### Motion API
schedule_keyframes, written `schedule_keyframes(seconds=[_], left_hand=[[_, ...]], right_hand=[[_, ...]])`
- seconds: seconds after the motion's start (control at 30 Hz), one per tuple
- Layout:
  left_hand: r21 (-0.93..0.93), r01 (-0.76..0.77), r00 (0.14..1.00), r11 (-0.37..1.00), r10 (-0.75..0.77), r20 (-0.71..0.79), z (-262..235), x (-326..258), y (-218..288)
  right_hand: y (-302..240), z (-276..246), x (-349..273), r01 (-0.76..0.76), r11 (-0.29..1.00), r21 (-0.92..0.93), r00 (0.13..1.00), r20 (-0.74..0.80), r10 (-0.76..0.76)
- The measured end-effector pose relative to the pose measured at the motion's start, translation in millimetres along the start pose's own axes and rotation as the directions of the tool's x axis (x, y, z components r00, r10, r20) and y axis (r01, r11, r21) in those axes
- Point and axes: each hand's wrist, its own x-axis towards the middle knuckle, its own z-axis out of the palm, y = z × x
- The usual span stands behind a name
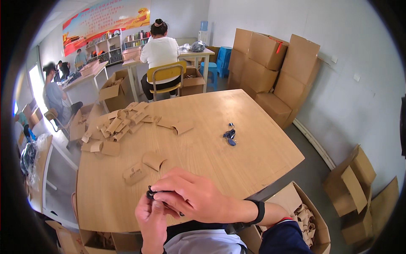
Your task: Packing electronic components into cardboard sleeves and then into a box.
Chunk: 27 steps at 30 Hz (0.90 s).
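Near the front edge of the wooden table [253, 156], my left hand [151, 222] and my right hand [192, 197] come together, fingers pinched around a small black item [150, 193]. My fingers cover most of it, so its kind does not show. Just beyond them lie two brown paper sleeves, one flat [134, 173] and one popped into a curve [154, 161]. A pile of similar sleeves [122, 122] covers the far left of the table. Right of centre rests a small dark blue bundle [229, 135] that looks corded, with shiny bits.
An open carton of folded sleeves [304, 220] stands by my right arm; another carton [99, 241] is below the table's left front. Stacked boxes [266, 63] line the right wall. A person in white [160, 53] sits beyond the table; others are at the left.
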Motion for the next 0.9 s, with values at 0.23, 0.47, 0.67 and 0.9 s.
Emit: schedule_keyframes(seconds=[0.23,0.47,0.67,0.9], left_hand=[[0.122,-0.162,0.946,0.979,0.189,-0.264,-8.3,-3.7,-15.1],[0.493,-0.312,0.883,0.812,0.439,-0.164,11.7,-7.0,-18.1],[0.716,-0.399,0.908,0.574,0.355,0.222,-14.3,6.0,13.6],[0.976,-0.197,0.955,0.095,-0.208,0.213,-61.5,67.5,27.2]], right_hand=[[-3.5,21.2,-25.6,-0.132,0.988,0.08,0.991,0.043,0.129],[-8.8,15.7,-31.8,-0.67,0.612,0.421,0.706,0.104,0.701],[8.3,-5.8,-40.1,-0.754,0.599,0.27,0.654,0.225,0.722],[8.1,-16.2,-34.0,-0.427,0.9,0.09,0.903,0.097,0.418]])
